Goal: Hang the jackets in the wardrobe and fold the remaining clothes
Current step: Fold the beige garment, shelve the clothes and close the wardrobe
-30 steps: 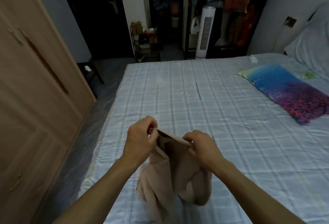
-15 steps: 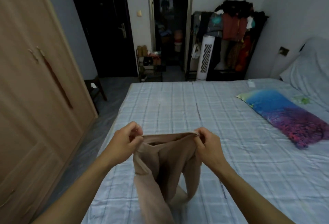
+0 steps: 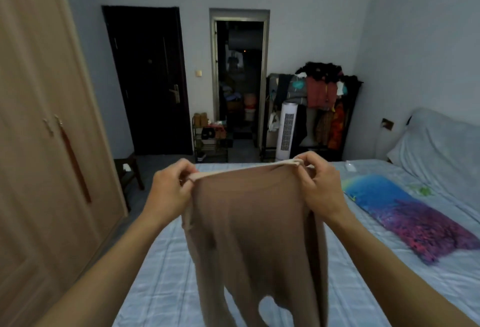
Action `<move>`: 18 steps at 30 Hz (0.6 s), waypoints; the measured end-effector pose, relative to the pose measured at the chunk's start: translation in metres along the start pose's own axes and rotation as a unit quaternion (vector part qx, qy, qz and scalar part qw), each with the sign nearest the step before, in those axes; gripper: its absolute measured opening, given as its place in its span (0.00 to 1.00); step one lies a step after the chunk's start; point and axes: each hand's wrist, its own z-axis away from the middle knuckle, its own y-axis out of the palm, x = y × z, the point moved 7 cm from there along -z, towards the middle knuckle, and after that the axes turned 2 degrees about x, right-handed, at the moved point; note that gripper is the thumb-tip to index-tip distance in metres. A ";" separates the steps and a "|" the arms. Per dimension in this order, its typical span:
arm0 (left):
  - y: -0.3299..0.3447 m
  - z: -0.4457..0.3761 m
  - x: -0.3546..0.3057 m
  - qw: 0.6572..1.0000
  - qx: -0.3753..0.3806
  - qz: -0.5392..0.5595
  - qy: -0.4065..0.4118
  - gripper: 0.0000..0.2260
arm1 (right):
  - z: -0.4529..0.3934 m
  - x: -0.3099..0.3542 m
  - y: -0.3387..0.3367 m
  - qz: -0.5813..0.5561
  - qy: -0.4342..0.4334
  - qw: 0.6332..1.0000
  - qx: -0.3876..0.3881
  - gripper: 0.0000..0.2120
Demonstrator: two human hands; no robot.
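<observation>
Left hand point(image 3: 170, 189) and right hand point(image 3: 320, 186) pinch the beige garment point(image 3: 254, 228) (perhaps leggings) taut above the bed point(image 3: 363, 287).

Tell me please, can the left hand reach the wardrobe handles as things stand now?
Probably not: the left hand pinches the beige garment over the bed, and the wardrobe handles lie well off to the left.

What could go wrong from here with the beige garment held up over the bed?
1. Both the left hand and right hand only pinch the top edge of the beige garment; a slip would drop one corner and skew the fold.
2. Its lower part hangs bunched over the bed, so laying it down as is may trap creases.
</observation>
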 end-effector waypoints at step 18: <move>0.017 0.016 -0.006 0.928 0.291 0.234 -0.003 0.15 | 0.030 -0.034 -0.022 -0.080 0.072 0.981 0.165 0.08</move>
